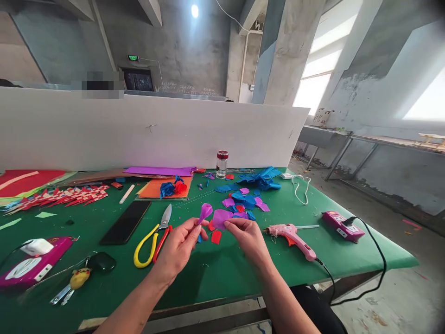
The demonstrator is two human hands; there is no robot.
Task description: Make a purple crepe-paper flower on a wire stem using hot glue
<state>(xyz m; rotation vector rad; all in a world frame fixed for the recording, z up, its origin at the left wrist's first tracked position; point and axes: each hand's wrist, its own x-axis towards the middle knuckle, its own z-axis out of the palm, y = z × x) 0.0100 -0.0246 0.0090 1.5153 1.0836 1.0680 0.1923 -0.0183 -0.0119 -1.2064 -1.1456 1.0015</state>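
Between thumb and fingers, my left hand (184,239) pinches a rolled purple paper petal (206,211) that stands up from the fingertips. A flatter purple paper piece (221,218) is in the pinch of my right hand (246,234), close beside the rolled one. Both hands are above the green table. Red paper scraps (216,237) lie under them, partly hidden by the fingers. Just behind is a loose pile of blue and purple paper petals (246,201). Scissors (153,239) with yellow and red handles lie left of my left hand. A pink glue gun (292,238) rests right of my right hand.
On the left are a black phone (125,222), a keychain (79,278) and a purple power strip (38,262). Blue and red paper flowers (174,187) lie on orange sheets. A lidded jar (222,164) stands before the white board (156,130). Another power strip (342,226) with a black cord is right.
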